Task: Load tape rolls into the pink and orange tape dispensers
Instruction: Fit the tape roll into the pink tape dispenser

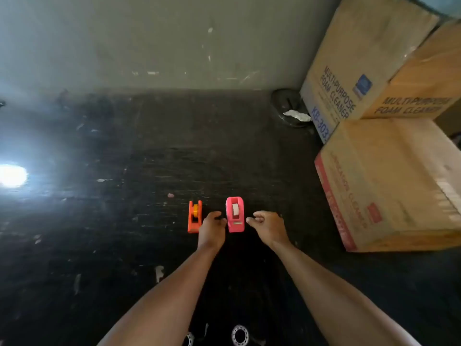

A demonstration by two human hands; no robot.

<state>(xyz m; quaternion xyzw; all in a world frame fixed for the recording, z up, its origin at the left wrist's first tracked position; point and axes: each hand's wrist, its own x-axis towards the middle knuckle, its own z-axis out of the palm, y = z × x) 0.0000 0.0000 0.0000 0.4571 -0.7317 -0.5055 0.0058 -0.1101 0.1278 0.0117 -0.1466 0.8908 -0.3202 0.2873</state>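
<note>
A pink tape dispenser [235, 217] stands on the dark floor with a white tape roll [235, 208] seated in it. To its left is a smaller orange dispenser [194, 221] that carries a yellow-orange roll [195, 209]. My left hand [212, 229] rests between the two dispensers, its fingers curled and its fingertips against the pink one's left side. My right hand [270, 227] hovers just right of the pink dispenser, fingers loosely curled, holding nothing and not touching it.
Stacked cardboard boxes [389, 181] fill the right side. A round dark metal object [289, 108] with crumpled white paper sits by the wall behind them. A bright glare [12, 174] shines at the left. The grey wall [149, 41] closes the far side.
</note>
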